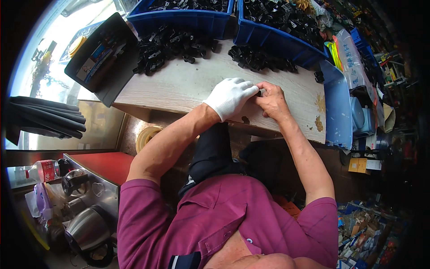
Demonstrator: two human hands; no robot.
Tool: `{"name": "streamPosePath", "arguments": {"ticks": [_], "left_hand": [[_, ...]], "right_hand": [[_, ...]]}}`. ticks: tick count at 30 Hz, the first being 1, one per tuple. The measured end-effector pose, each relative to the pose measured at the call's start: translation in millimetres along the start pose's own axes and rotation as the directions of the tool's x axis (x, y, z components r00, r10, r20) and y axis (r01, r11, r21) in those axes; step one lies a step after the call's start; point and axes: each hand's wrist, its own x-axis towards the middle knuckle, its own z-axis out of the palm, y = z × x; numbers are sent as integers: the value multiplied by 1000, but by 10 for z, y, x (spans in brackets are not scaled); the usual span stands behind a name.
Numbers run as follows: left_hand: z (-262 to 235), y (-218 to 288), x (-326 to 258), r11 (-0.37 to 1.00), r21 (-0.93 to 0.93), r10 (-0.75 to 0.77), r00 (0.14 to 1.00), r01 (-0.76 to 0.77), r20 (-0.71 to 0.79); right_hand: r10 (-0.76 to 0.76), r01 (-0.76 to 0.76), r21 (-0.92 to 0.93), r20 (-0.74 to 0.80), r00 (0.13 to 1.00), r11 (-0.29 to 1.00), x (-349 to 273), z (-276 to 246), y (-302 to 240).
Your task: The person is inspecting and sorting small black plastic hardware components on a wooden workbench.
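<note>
My left hand point(229, 96), in a white knit glove, and my bare right hand point(274, 102) meet over the near side of the pale wood-grain table point(192, 85). Both are closed with fingertips together around a small black part point(259, 93), mostly covered by the fingers, so its exact kind does not show. Beyond my hands lie two heaps of small black parts: a larger left heap point(168, 47) and a smaller right heap point(260, 59). A single black piece point(319, 76) sits apart near the table's right end.
Two blue crates point(183, 21) of black parts stand along the far edge. A tablet in a dark case point(105, 54) leans at the left. A light-blue bin point(338, 107) borders the table's right end. A steel kettle point(88, 227) and a bottle point(42, 171) stand lower left.
</note>
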Motion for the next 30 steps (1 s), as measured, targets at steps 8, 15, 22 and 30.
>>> {"name": "streamPosePath", "arguments": {"ticks": [8, 15, 22, 30], "left_hand": [[7, -2, -21, 999, 48, 24, 999, -26, 30], [-169, -37, -47, 982, 121, -103, 950, 144, -294], [-612, -780, -381, 631, 500, -439, 804, 593, -401], [-550, -709, -495, 749, 429, -356, 853, 505, -382]], "right_hand": [[-20, 20, 1, -12, 1000, 1000, 5, -5, -6], [17, -18, 83, 9, 1000, 996, -49, -80, 69], [266, -96, 537, -250, 931, 838, -37, -508, 356], [524, 14, 650, -626, 578, 760, 216, -1194, 820]]}}
